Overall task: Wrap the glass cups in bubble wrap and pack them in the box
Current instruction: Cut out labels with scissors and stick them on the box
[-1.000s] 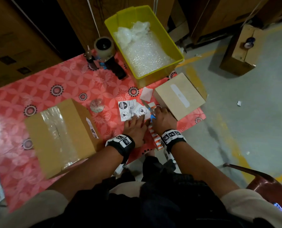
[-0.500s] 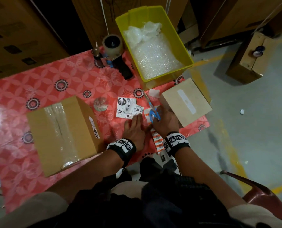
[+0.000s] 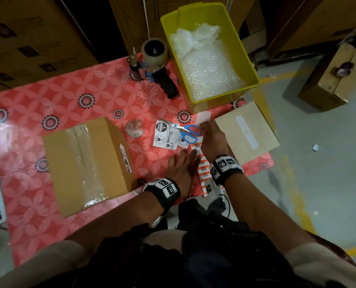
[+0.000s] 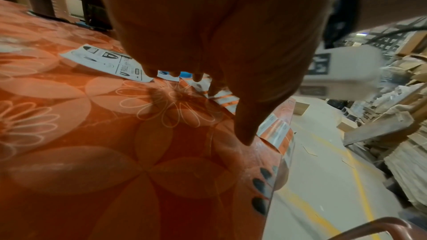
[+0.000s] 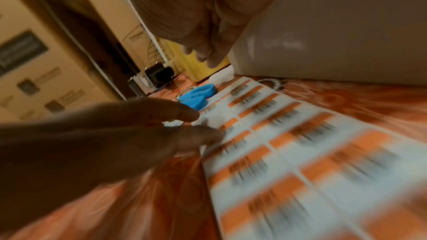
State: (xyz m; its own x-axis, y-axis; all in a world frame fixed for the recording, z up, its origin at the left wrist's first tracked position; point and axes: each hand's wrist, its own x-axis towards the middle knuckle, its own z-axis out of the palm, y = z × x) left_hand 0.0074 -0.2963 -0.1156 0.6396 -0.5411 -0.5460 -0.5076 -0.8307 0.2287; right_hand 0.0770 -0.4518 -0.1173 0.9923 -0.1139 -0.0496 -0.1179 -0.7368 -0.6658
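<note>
A taped-up cardboard box (image 3: 85, 163) lies on the red flowered tablecloth (image 3: 79, 100). Bubble wrap (image 3: 206, 67) fills the yellow bin (image 3: 247, 59) at the back. My left hand (image 3: 182, 163) rests flat on the cloth, its fingertips (image 5: 191, 114) touching the strip of orange barcode labels (image 3: 204, 173). My right hand (image 3: 211, 138) hovers over the strip's far end, fingers loosely bent and holding nothing, near a white paper slip (image 3: 203, 117). Blue scissors (image 3: 190, 133) lie on the fragile stickers (image 3: 164, 136). No bare glass cup shows.
A tape dispenser (image 3: 154, 59) stands behind the stickers. A small round clear-wrapped bundle (image 3: 134, 129) sits beside the big box. A smaller closed box (image 3: 247, 132) lies at the table's right edge. Beyond it the floor drops away, with a chair (image 4: 369, 225) nearby.
My right hand let go of the blue scissors, which now lie on the stickers, and moved forward toward the white slip. The left hand stayed flat by the labels.
</note>
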